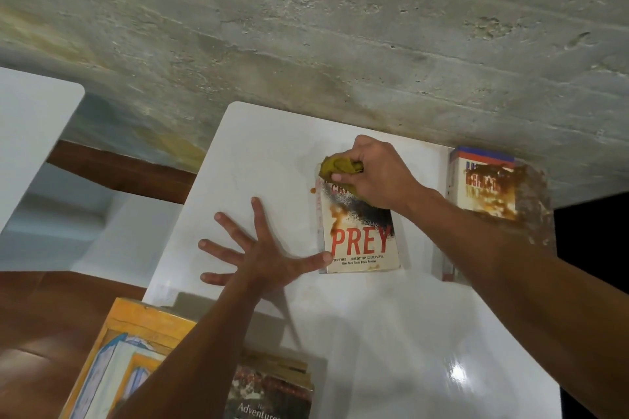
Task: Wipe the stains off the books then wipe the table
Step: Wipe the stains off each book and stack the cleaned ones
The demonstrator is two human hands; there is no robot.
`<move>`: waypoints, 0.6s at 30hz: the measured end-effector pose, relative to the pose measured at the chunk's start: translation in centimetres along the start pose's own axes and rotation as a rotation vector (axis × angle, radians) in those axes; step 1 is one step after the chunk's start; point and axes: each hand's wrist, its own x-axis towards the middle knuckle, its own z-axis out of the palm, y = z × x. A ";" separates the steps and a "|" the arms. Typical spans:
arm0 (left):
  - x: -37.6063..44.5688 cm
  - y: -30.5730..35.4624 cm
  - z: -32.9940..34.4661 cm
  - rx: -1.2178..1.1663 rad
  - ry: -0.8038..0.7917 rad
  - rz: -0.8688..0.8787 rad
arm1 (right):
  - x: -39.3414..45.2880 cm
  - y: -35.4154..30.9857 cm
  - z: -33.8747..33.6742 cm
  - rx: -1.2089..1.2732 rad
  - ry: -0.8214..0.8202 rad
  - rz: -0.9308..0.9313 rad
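Nearest to me, at the lower edge of the white bench (391,333), lie two books. The yellow-framed book (119,350) sits at the bench's near left corner and hangs a little over it, and my left forearm crosses above it. Just to its right lies a darker book (272,391) with the word "Adventures" on its cover; more books seem to be stacked under it.

A little further, my left hand (258,255) lies flat on the bench with all fingers spread wide and straight. It holds nothing. Its thumb (313,260) points right, and its tip touches the near left corner of the book with the red word "PREY" (360,241).

This PREY book lies flat near the middle of the bench, cover up. An orange-brown stain runs down the cover above the title, and a small orange drop (311,190) is on the bench just beside the book's far left edge.

My right hand (374,173) is on the far part of this book. Its fingers are curled tightly around a crumpled yellow-green cloth (337,167), and the cloth is pressed on the top of the cover.

To the right, well apart from the PREY book, another book (483,187) lies at the far right edge of the bench, its cover heavily smeared with brown stain. Behind the bench stands a rough grey wall (306,27).
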 end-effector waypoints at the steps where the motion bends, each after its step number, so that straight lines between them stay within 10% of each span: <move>1: 0.0 0.1 0.0 0.003 0.006 -0.003 | -0.2 -0.2 0.1 -0.005 -0.036 -0.029; 18: -0.1 0.1 -0.2 0.008 -0.004 -0.008 | -1.0 -0.1 -0.3 0.035 -0.225 0.070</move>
